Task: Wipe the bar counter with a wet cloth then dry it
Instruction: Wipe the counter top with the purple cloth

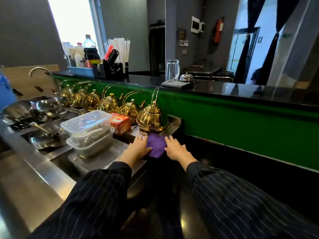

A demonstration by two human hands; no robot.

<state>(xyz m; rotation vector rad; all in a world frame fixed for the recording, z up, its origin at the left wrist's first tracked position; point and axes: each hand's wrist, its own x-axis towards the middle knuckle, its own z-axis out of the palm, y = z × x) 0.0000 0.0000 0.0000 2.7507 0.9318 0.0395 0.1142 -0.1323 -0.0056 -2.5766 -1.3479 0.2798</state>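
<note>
A purple cloth (156, 145) lies bunched on the dark lower counter (172, 195), right in front of the nearest gold teapot (151, 118). My left hand (138, 147) rests flat on the cloth's left edge, fingers spread. My right hand (176, 149) lies flat against its right edge, fingers also spread. Neither hand visibly grips the cloth; both press on or beside it. Above, behind a green panel, runs the black bar top (241, 90), which carries a folded dark grey cloth (177, 84).
A row of gold teapots (110, 102) lines the green wall. Stacked clear plastic containers (89, 130) and a red box (120, 123) sit left of my hands. Steel bowls (34, 109) fill the sink area. A glass (172, 69), a bell (186, 77) and a straw caddy (114, 66) stand on the bar top.
</note>
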